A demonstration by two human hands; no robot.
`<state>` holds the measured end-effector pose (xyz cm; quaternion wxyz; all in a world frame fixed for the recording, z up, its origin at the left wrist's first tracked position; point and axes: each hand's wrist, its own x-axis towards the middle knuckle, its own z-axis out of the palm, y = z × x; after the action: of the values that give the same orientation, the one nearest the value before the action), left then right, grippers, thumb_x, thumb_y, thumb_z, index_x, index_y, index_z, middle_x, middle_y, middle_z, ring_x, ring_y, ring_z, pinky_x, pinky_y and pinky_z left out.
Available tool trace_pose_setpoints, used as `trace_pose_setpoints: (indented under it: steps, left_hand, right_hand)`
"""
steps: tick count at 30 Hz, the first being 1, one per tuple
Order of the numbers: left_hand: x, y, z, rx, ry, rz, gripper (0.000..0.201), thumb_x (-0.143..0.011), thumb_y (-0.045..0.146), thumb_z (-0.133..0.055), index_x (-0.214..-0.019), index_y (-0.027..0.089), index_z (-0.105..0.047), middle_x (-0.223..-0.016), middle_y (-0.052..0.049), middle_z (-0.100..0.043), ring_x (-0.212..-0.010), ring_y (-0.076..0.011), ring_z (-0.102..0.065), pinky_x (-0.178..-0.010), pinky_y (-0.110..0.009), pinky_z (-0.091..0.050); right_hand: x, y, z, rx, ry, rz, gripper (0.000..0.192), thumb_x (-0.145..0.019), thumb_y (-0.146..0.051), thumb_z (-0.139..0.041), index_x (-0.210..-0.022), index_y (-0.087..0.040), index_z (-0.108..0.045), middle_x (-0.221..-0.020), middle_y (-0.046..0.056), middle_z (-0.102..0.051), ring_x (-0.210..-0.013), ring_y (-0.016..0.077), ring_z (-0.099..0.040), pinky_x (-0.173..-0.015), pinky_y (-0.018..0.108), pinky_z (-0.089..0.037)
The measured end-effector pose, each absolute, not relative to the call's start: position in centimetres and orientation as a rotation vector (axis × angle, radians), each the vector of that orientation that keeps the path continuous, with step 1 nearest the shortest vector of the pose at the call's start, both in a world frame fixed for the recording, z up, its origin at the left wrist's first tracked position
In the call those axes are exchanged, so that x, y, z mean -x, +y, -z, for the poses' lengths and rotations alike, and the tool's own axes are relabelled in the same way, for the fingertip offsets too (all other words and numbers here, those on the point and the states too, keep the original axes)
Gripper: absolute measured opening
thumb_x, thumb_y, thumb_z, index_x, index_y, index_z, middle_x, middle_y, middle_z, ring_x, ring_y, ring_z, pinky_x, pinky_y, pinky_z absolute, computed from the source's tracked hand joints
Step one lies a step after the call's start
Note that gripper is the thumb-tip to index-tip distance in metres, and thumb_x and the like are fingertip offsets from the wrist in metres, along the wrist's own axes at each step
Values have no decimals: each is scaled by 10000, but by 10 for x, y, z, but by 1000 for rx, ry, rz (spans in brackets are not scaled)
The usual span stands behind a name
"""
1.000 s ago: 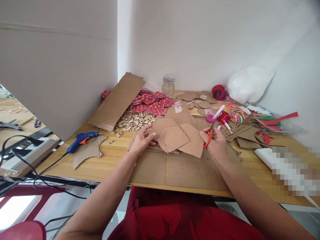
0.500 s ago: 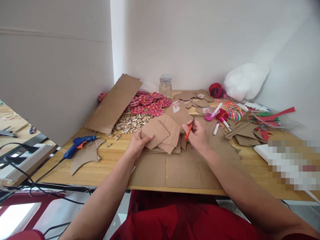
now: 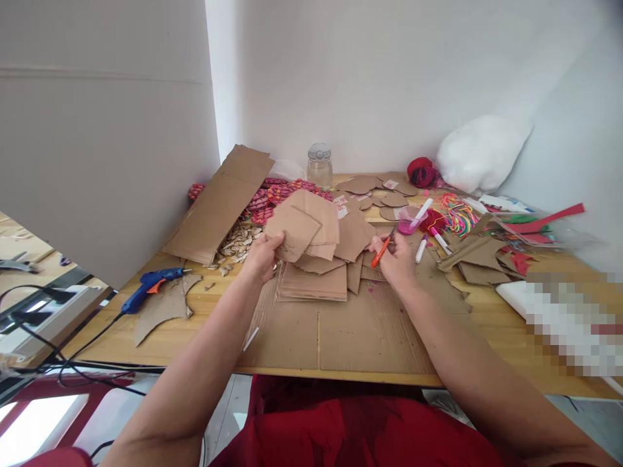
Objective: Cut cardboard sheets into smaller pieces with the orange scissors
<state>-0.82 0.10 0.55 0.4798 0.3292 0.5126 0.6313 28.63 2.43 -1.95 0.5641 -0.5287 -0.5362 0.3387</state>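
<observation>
My left hand (image 3: 265, 254) is closed on a couple of cut cardboard pieces (image 3: 294, 230), the thumb on top of the front one. They are raised and tilted above a stack of squarish cardboard pieces (image 3: 314, 282). My right hand (image 3: 396, 259) grips a pair of orange-handled scissors (image 3: 381, 253), dark tip pointing away from me; the fingers partly cover them. Just left of the scissors lies another cut cardboard piece (image 3: 354, 235). Beneath everything is a large cardboard sheet (image 3: 374, 337) on the wooden table.
A blue glue gun (image 3: 150, 288) with its cord lies at left beside a cardboard scrap (image 3: 165, 311). Behind are a long cardboard strip (image 3: 221, 201), shells (image 3: 238, 243), and a lidded jar (image 3: 320, 167). Markers (image 3: 421, 248), coloured cords (image 3: 457, 215) and cardboard scraps (image 3: 479, 259) lie at right.
My left hand has lifted the cardboard pieces up and away from me, uncovering the stack below. My right hand, still holding the scissors, has shifted slightly right.
</observation>
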Motion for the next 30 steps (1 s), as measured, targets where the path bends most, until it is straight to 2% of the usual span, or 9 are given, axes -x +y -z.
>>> trace_pose_setpoints:
  steps: [4,9,16,22,26,30]
  left_hand:
    - [-29,43,-19,-916,1245,-1305,339,-597,301,-889,-850,151,-720,-875,-92,-777,-878,-269,-735,-811,-380,-592]
    - [-53,71,-25,-967,1249,-1214,289,-589,240,-872,-831,143,-748,-806,-82,-769,-757,-243,-716,-757,-374,-589]
    - [-50,53,-28,-956,1239,-1360,404,-531,271,-897,-868,154,-706,-818,-45,-752,-742,-204,-696,-727,-334,-581]
    - [4,29,-44,-898,1280,-1615,326,-650,360,-832,-850,206,-625,-847,-11,-733,-810,-167,-681,-786,-310,-576]
    - [30,7,-40,-912,1377,-1529,346,-576,329,-878,-811,192,-664,-848,-67,-750,-839,-233,-695,-781,-376,-587]
    - [17,-8,-10,-960,1544,-1382,439,-523,392,-882,-833,142,-695,-858,-115,-753,-853,-290,-714,-772,-409,-582]
  right_hand:
    - [-282,24,23,1219,-1209,-825,403,-796,-617,-671,-871,-239,-555,-755,59,-726,-632,230,-677,-482,307,-486]
    - [-278,19,19,1192,-1164,-904,419,-782,-617,-687,-876,-234,-544,-770,60,-725,-703,245,-733,-445,272,-502]
    - [-273,18,20,1143,-1107,-1030,502,-764,-672,-685,-923,-225,-522,-766,28,-716,-576,199,-715,-345,199,-431]
    - [-274,22,20,1110,-1040,-1007,555,-741,-718,-672,-938,-226,-506,-772,21,-706,-623,196,-727,-345,165,-395]
    - [-276,25,19,1106,-1016,-976,538,-741,-710,-667,-916,-231,-493,-742,18,-687,-661,202,-721,-357,168,-388]
    - [-274,27,20,1080,-1077,-933,493,-749,-678,-663,-886,-238,-485,-730,17,-676,-664,197,-695,-408,210,-441]
